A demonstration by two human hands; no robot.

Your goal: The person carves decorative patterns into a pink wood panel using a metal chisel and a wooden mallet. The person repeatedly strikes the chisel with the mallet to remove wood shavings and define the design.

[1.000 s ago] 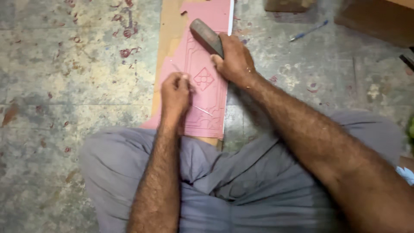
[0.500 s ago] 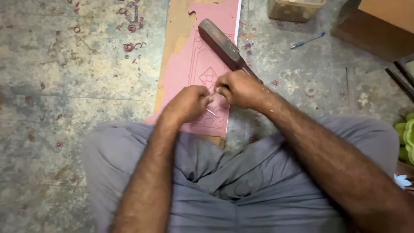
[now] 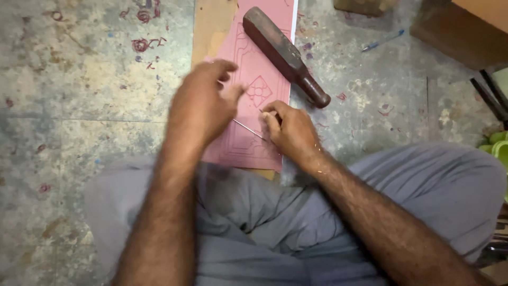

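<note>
- Pinching a thin metal tool (image 3: 247,128) between fingers and thumb, the right hand (image 3: 290,132) rests on the lower right part of a pink sheet (image 3: 263,69); its fingers are closed on the tool's near end, and the slim shaft slants out to the left across the sheet.
- The left hand (image 3: 203,103) hovers above the sheet with fingers spread and loose, holding nothing; it is blurred, so whether it touches the surface cannot be told.
- The pink sheet lies on a wooden board (image 3: 211,26) on the stained concrete floor (image 3: 79,106), just in front of the seated person's crossed legs in grey trousers (image 3: 254,222).
- As far as the work shows: a lined border and a diamond-shaped floral motif (image 3: 259,90) already mark the sheet. The part under the hands is hidden, so how much of the pattern is left cannot be judged; the upper stretch near the mallet looks lightly marked only.
- A dark wooden mallet (image 3: 283,53) lies slantwise over the sheet's upper right edge, its handle end on the floor, untouched.
- A blue pen (image 3: 383,40) lies on the floor well to the right.
- Containers: a brown box-like object (image 3: 455,32) sits at the upper right corner; its contents are not visible. No other container can be made out.
</note>
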